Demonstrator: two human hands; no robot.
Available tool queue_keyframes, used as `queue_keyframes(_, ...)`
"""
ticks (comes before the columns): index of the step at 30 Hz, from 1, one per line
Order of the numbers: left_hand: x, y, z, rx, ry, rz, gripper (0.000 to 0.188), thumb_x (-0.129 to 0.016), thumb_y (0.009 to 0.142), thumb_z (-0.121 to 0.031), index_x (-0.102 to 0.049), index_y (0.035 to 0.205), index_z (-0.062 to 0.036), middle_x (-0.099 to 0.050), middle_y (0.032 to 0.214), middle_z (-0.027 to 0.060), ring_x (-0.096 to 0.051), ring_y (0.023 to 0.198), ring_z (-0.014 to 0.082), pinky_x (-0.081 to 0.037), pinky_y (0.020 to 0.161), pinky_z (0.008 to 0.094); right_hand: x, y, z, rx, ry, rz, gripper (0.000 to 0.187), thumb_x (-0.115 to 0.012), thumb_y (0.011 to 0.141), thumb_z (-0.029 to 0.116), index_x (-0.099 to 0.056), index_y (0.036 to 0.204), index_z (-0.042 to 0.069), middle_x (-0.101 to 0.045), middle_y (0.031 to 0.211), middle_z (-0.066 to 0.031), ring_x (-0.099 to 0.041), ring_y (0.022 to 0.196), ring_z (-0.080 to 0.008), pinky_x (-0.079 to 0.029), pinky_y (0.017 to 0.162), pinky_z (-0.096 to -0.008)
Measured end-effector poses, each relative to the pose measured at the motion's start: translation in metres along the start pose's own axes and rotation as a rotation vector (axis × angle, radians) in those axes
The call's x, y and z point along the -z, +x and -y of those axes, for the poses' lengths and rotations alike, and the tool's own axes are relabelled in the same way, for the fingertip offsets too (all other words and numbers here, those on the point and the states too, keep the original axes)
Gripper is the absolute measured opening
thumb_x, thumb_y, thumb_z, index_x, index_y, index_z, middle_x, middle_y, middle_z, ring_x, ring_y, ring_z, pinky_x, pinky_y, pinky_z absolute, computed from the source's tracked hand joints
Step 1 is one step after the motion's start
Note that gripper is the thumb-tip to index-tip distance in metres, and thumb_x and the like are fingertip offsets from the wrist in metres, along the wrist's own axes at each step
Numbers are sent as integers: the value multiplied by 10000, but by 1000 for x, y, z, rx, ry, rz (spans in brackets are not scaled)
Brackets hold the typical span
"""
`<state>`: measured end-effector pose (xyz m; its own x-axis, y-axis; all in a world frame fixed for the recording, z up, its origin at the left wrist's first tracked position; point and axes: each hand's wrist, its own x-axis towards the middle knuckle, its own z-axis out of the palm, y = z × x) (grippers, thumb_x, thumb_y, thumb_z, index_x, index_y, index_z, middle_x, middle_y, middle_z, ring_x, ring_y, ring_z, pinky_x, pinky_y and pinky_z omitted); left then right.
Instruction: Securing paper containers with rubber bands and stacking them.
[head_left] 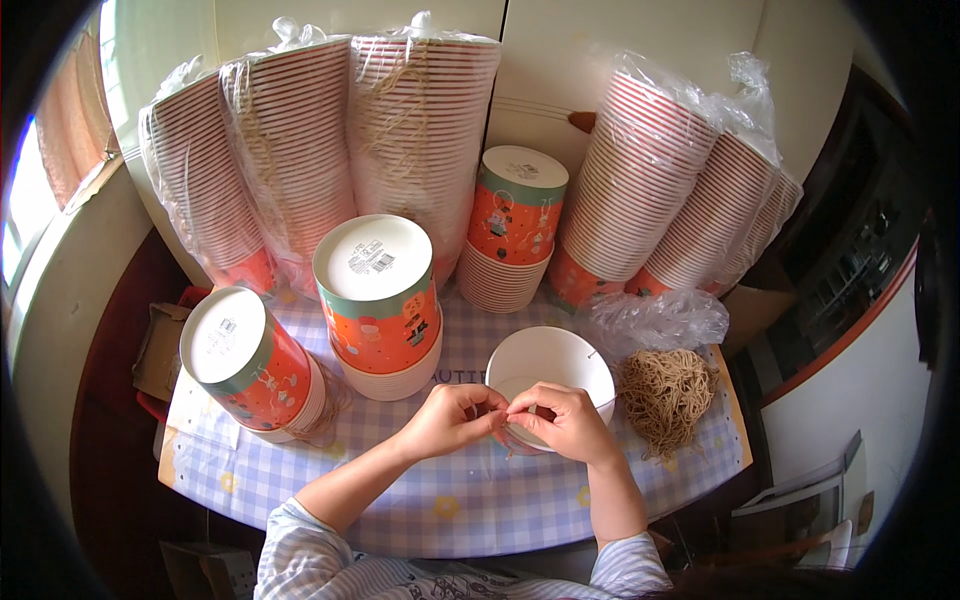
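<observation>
Checked worktop [300, 480]: bagged cup stacks [420, 110] along the far edge. Near the front edge, your white paper bowl [550, 365] sits open side up. Both grips pinch closed at its near rim, left hand [450, 420] and right hand [565, 420] touching, equally near. String bundle [665, 395] just right.
</observation>
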<state>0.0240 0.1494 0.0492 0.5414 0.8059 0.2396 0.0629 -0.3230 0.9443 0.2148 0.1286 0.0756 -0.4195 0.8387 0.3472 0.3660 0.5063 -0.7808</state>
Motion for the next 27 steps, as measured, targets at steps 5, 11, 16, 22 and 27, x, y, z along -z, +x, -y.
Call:
queue_keyframes(5,0,0,-2,58,-4,-52,124,-612,791,-105,-626,875,-15,-625,675,43,-542,547,55,-440,516,201,1,0,2,-83,65,-35,61,-632,782,46,-589,815,20,-608,739,-36,-575,633,-101,-466,566,-227)
queue_keyframes(11,-2,-1,-8,-138,252,-36,140,-669,740,-129,-632,828,-27,-571,772,54,-576,633,118,-464,542,250,3,0,-4,-111,82,-48,66,-620,799,57,-579,831,15,-610,736,-23,-570,632,-81,-468,572,-220)
queue_keyframes(16,-7,-1,1,-206,374,-123,137,-693,718,-133,-636,778,-24,-531,794,54,-570,692,173,-470,581,282,2,1,-5,-121,107,-47,69,-617,803,60,-571,830,16,-606,735,-17,-561,626,-76,-463,568,-216)
queue_keyframes(22,-4,1,6,-81,82,-16,88,-637,759,-79,-605,811,-17,-559,782,27,-529,672,109,-429,562,232,4,-1,-10,-136,134,-26,77,-607,809,63,-558,843,14,-597,731,-14,-546,616,-67,-447,552,-208)
queue_keyframes(27,-5,-1,11,152,-298,51,68,-573,803,-59,-564,839,-2,-590,851,19,-518,639,74,-423,584,216,4,-1,-10,-141,159,14,72,-594,814,58,-550,849,14,-585,727,-12,-529,616,-58,-439,544,-207)
